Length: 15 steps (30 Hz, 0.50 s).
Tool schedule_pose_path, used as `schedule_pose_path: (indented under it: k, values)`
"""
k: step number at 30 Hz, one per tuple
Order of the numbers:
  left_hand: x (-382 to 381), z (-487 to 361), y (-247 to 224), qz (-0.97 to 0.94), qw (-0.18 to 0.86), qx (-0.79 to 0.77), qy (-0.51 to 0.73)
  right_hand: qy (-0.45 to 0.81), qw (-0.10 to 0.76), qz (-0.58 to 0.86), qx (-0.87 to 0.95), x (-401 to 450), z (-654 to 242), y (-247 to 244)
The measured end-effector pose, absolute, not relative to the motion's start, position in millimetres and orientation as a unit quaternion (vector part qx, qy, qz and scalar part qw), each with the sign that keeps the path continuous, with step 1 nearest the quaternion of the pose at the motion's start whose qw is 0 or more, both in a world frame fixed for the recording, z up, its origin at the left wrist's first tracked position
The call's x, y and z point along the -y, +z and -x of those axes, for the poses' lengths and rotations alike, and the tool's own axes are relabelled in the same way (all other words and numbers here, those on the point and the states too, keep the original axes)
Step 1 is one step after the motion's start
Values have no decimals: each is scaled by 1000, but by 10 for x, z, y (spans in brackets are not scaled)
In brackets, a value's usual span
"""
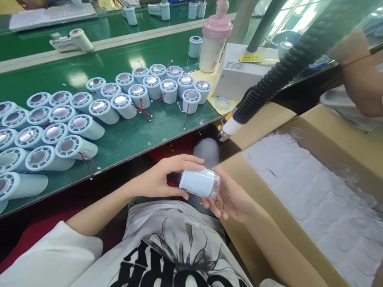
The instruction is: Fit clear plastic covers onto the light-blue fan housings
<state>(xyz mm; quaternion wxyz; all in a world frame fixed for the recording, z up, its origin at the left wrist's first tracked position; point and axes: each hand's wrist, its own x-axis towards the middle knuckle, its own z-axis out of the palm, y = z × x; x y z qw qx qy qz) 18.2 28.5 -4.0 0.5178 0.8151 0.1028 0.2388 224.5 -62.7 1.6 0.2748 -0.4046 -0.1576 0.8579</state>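
Above my lap I hold a light-blue cylindrical housing (196, 182) lying sideways, with a clear plastic cover (216, 185) around its right end. My left hand (170, 177) grips the housing's left end, fingers along the top and thumb below. The fingers of my right hand (229, 197) close on the covered end from the right and underneath. Rows of similar light-blue housings (101, 109) stand or lean on the green bench (143, 137) in front of me, several with thin red and dark wires trailing out. The far end of the held housing is hidden by my left hand.
At right, an open cardboard box (254, 203) holds many clear covers (299, 199). A black ribbed hose (269, 87) with a nozzle hangs over its near-left corner. A pink-lidded cup (214, 44) stands beside a white device (239, 67). Another person's arm (360, 75) is at upper right.
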Motion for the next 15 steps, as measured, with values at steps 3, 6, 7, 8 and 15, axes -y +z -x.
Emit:
schedule_pose_path:
  k: [3, 6, 7, 8, 15]
  values:
    - [-232, -187, -12, -804, 530, -135, 234, 867, 238, 396, 186, 632, -2270, 11]
    - [-173, -184, 43, -758, 583, -199, 216, 788, 284, 470, 278, 676, -2322, -53]
    - [-157, -182, 60, -738, 604, -219, 208, 718, 334, 516, 325, 695, -2341, -87]
    - [-145, -181, 73, -719, 623, -234, 200, 627, 391, 554, 383, 714, -2358, -125]
    - [-152, -191, 54, -656, 690, -264, 153, 285, 465, 433, 718, 763, -2375, -258]
